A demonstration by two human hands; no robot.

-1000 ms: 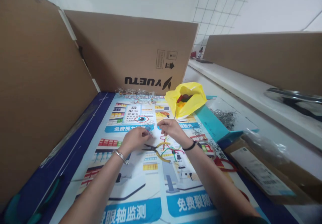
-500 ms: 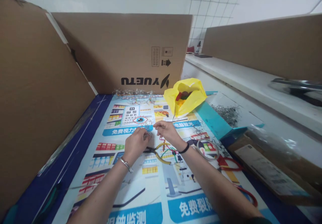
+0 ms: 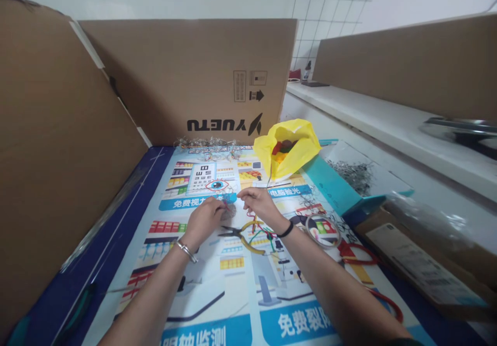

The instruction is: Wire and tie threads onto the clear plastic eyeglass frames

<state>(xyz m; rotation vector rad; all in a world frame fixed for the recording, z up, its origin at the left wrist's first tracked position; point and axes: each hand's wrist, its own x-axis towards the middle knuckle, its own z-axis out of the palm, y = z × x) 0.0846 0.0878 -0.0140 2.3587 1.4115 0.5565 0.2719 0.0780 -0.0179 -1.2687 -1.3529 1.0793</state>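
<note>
My left hand (image 3: 205, 220) is closed in a pinch at a small tangle of thin wire (image 3: 230, 211), just left of the middle of the printed sheet. Opposite it, my right hand (image 3: 262, 207) pinches with thumb and forefinger; whatever it holds is too fine to make out. Between and below my hands lie pliers with yellow handles (image 3: 248, 243), their dark jaws pointing left. Red and green wires (image 3: 267, 234) lie beside the pliers, partly under my right wrist.
A yellow bag (image 3: 289, 154) with coloured pieces stands at the back. To the right are a turquoise box (image 3: 330, 185) with metal bits, a tape roll (image 3: 323, 230), red-handled scissors (image 3: 359, 254) and a cardboard box (image 3: 423, 263). Cardboard walls (image 3: 174, 76) close off the back and left.
My left hand has drawn slightly left, away from the pliers, so their jaws now show. The wire tangle beside its fingers is more visible. My right hand has hardly moved.
</note>
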